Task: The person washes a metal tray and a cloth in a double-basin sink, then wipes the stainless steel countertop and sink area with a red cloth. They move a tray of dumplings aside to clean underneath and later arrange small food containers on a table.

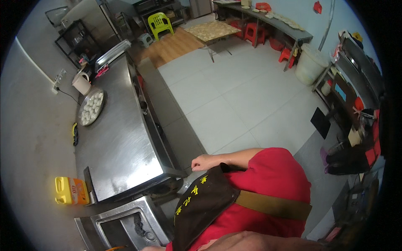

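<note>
My right hand (pixel 205 162) is at the middle of the view, in front of the brown apron, its fingers curled and nothing visible in them. Near it is the corner of a stainless steel table (pixel 125 135). At the bottom edge only a small part of my left hand (pixel 154 248) shows, beside a steel sink (pixel 143 200); its fingers are hidden. A dark scouring pad (pixel 138 224) lies in the sink near the drain. Farther along the table, a round metal tray (pixel 102 108) holds several white dough pieces, next to a cream kettle (pixel 81 84).
A yellow jug (pixel 73 190) stands by the wall beside the table end. Across the tiled floor are a folding table (pixel 212 30), a green chair (pixel 160 25), red stools (pixel 254 33), a long side table (pixel 282 25) and a large white bin (pixel 311 66). Loaded shelving lines the right side.
</note>
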Tool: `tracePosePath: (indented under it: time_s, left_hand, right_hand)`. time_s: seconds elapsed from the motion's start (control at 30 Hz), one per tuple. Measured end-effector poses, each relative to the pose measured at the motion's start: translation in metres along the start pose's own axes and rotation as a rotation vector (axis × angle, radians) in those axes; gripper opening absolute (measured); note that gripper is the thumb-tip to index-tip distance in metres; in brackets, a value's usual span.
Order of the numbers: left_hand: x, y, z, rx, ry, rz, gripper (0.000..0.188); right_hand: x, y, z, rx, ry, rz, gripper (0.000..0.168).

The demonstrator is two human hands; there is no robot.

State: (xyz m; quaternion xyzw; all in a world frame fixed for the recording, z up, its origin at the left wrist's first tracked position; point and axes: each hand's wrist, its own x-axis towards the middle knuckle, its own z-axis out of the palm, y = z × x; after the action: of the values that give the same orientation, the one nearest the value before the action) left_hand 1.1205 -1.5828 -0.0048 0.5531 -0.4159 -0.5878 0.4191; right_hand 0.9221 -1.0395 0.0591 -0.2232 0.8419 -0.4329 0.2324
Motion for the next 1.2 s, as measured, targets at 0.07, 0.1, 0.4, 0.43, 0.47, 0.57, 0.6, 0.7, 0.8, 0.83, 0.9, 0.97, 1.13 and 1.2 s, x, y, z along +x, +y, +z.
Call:
tracePosePath:
  time_s: [0.07,0.1,0.4,0.43,0.47,0.57,0.6,0.7,0.8,0.83,0.9,0.97,1.13,1.2]
  left_hand:
    - [-0.015,0.028,0.022,-0.077,-0.031,0.087,0.053]
    - [-0.03,0.032,0.044,-0.086,-0.098,0.103,0.053]
    - [-0.367,-0.028,0.266,0.148,-1.345,-0.269,0.044]
    - [-0.381,-0.04,0.287,0.226,-1.45,-0.124,0.044]
    - [-0.388,-0.042,0.309,0.3,-1.554,0.014,0.04]
    - [-0.408,-0.047,0.366,0.458,-1.68,0.294,0.03]
    - [-0.398,-0.058,0.388,0.437,-1.713,0.386,0.025]
    - [-0.404,-0.058,0.456,0.683,-1.765,0.256,0.016]
    - [-0.397,-0.066,0.525,0.526,-1.759,0.296,0.015]
    - [-0.395,-0.07,0.549,0.516,-1.742,0.463,0.018]
    - [-0.403,-0.07,0.588,0.69,-1.745,0.706,0.032]
    - [-0.42,-0.077,0.625,0.997,-1.764,1.108,0.037]
    - [-0.46,-0.11,0.716,0.985,-2.264,1.313,0.032]
    - [-0.474,-0.13,0.754,0.647,-2.454,1.247,0.031]
  right_hand:
    - [-0.008,0.018,-0.023,0.031,0.037,0.069,0.037]
    - [-0.016,0.026,-0.034,0.069,0.071,0.096,0.039]
    - [0.058,0.012,-0.063,0.382,0.09,-0.085,0.046]
    - [0.063,0.007,-0.076,0.321,0.058,-0.067,0.043]
    - [0.074,0.017,-0.082,0.274,0.112,-0.059,0.036]
    - [0.102,0.062,-0.109,0.316,0.342,0.013,0.026]
    - [0.11,0.074,-0.127,0.285,0.346,0.014,0.024]
    - [0.125,0.107,-0.183,0.303,0.454,0.086,0.021]
    - [0.152,0.102,-0.244,0.849,0.602,-0.008,0.023]
    - [0.162,0.085,-0.27,0.96,0.603,-0.05,0.024]
    - [0.184,0.06,-0.303,0.824,0.557,-0.03,0.023]
    - [0.211,0.053,-0.327,0.499,0.514,-0.171,0.023]
    - [0.303,0.071,-0.344,-0.153,0.451,-0.609,0.027]
    - [0.318,0.12,-0.363,-0.118,0.663,-0.454,0.026]
